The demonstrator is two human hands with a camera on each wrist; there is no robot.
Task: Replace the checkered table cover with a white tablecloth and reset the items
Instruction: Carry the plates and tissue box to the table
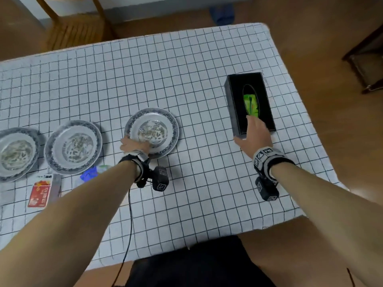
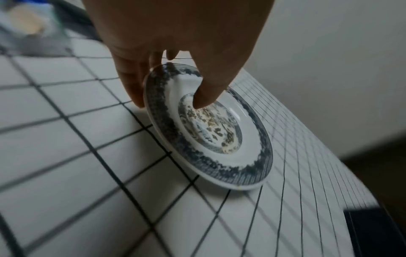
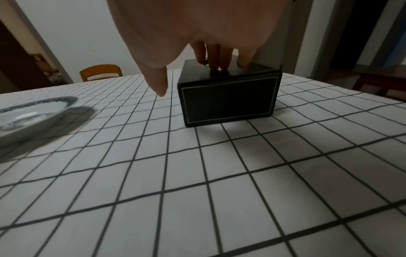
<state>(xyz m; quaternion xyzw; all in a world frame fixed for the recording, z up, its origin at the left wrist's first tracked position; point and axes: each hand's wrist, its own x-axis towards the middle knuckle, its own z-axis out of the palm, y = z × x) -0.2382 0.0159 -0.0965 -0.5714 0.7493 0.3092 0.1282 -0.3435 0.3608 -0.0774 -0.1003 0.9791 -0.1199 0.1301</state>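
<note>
Checkered table cover: spread flat over the tabletop, white with a dark grid.

Left hand: pinching the near rim of the right-most plate, thumb pressed on the upper face, fingers curled under the edge; near edge of this plate raised off the cover, far edge resting on it.

Right hand: laid on top of the black tissue box, fingers straight with tips at the oval opening, thumb spread wide and clear of the box side. Box standing on the cover, near the right edge.

Two further plates: flat on the cover to the left, side by side. Red packet: just in front of them. Wooden chair: beyond the far edge.
</note>
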